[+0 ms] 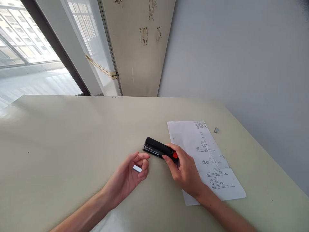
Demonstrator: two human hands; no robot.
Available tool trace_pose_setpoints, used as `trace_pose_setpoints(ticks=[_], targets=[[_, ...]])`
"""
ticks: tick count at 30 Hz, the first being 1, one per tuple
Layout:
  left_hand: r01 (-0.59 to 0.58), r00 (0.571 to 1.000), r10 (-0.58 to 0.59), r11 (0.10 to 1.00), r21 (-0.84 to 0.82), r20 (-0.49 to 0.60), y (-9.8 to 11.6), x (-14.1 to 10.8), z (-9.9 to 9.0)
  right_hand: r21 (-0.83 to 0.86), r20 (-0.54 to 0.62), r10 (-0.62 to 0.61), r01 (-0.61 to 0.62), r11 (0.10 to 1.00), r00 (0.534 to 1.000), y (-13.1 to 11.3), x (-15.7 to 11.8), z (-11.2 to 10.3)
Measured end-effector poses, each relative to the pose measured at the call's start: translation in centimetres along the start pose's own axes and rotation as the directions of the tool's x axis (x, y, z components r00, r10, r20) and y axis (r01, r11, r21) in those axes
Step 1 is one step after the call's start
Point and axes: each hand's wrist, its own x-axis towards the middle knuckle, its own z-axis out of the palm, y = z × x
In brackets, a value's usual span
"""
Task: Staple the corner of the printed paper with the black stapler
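Observation:
A black stapler (156, 148) with a red patch near its rear is held in my right hand (184, 169), its front end pointing left toward my left hand. Palm up, my left hand (131, 174) has its fingers curled around a small strip of staples (137, 168), which shows between palm and fingers. The fingertips of my left hand are just below the stapler's front end, apart from it. Partly under my right hand and wrist lies a printed white sheet of paper (193, 138).
Right of the paper, a small grey staple piece (216, 130) lies on the pale table (72, 135). Beyond the table's far edge stand a worn cream fridge (137, 64) and a window (26, 38). A grey wall (236, 58) borders the right side.

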Motion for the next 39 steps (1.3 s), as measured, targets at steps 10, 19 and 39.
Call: trace_pose_setpoints(ticks=[10, 19, 39], targets=[[0.115, 0.99, -0.098, 0.978, -0.172, 0.1, 0.0, 0.5, -0.3, -0.019, 0.036, -0.029, 0.03, 0.999, 0.999, 0.2, -0.2, 0.5], [0.127, 0.974, -0.097, 0.982, -0.143, 0.203, -0.2, 0.6, 0.0, -0.189, -0.201, -0.339, 0.303, 0.934, 0.919, -0.4, 0.1, 0.2], [0.177, 0.946, -0.161, 0.984, -0.032, 0.282, -0.7, 0.2, 0.9, -0.179, 0.029, -0.518, 0.514, 0.839, 0.855, -2.7, -0.9, 0.9]])
